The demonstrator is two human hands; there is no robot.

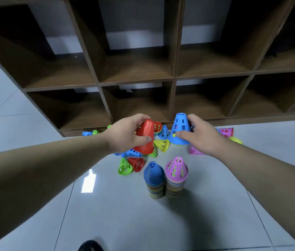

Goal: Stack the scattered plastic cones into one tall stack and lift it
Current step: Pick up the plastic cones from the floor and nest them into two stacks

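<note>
My left hand (pixel 125 134) grips a red cone (pixel 145 138) above a pile of scattered cones. Beside it, my right hand (pixel 200 134) holds a blue cone with holes (pixel 179 130), thumb in front and fingers behind. Loose cones lie under and around both hands: green (pixel 125 166), red (pixel 137 163), yellow (pixel 162 144), blue (pixel 133 153) and pink (pixel 195 151). Nearer to me stand two upright stacks side by side, one topped by a blue cone (pixel 154 175), the other by a pink cone (pixel 176 169).
A dark wooden cubby shelf (pixel 173 77) rises right behind the cone pile. More cones lie along its base at the left (pixel 88 133) and right (pixel 226 132). The floor is glossy grey tile (pixel 134 214). A dark shoe tip (pixel 90 245) shows at the bottom edge.
</note>
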